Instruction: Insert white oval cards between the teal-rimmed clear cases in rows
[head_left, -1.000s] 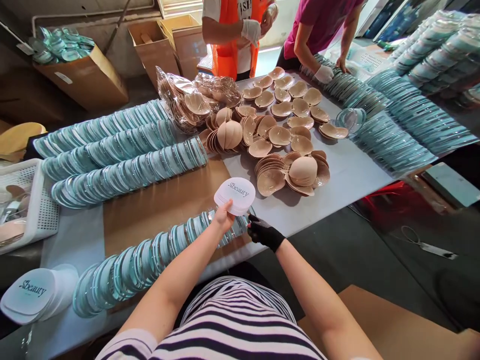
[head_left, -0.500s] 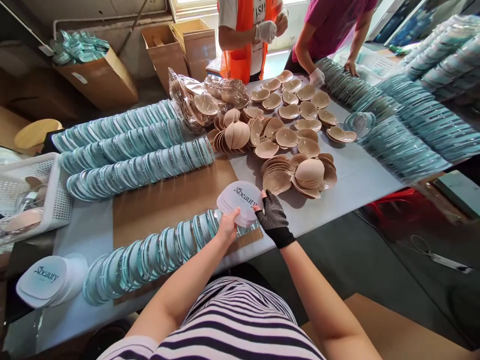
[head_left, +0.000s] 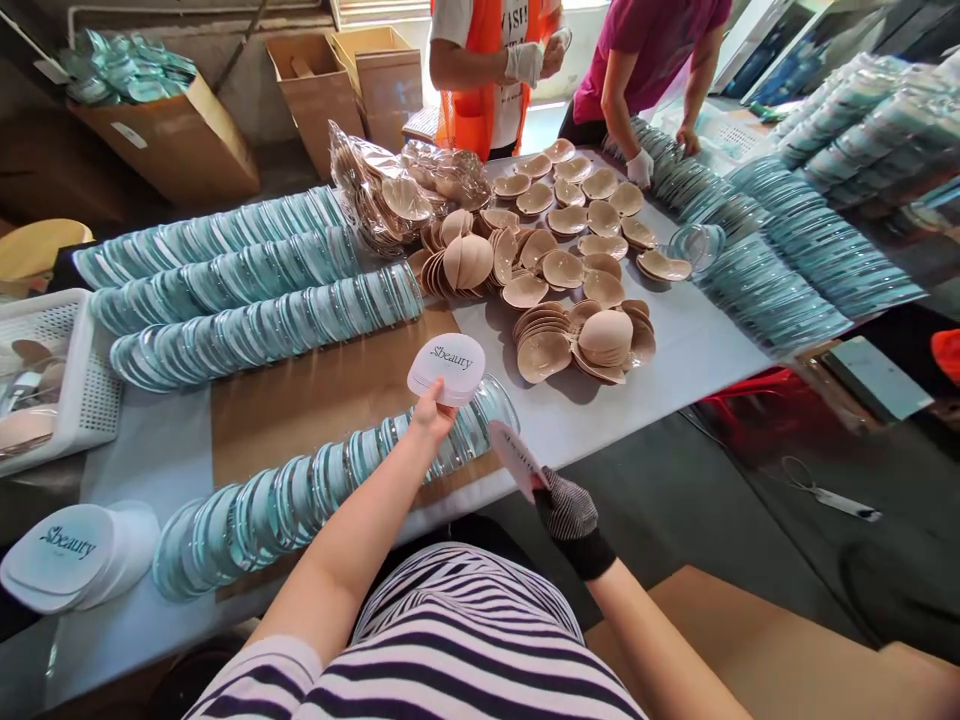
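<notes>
My left hand, bare, pinches a small stack of white cards printed "beauty", holding it above the near row of clear plastic packs. In my right hand, which wears a black fingerless glove with a grey dotted palm, a single white card is gripped by its edge and tilted steeply. That card hangs over the table's front edge, apart from the stack. Just below the left hand's stack, the row's right end shows its clear, rounded shells. A larger pile of printed cards lies at the table's left corner.
Three more rows of packs lie behind. Beige moulded cups cover the middle of the table, beside a bag of cups. A white basket stands left. Two people work across the table.
My right hand has drawn one card off the stack and moved it down to the right. My left hand has shifted slightly left and up with the stack.
</notes>
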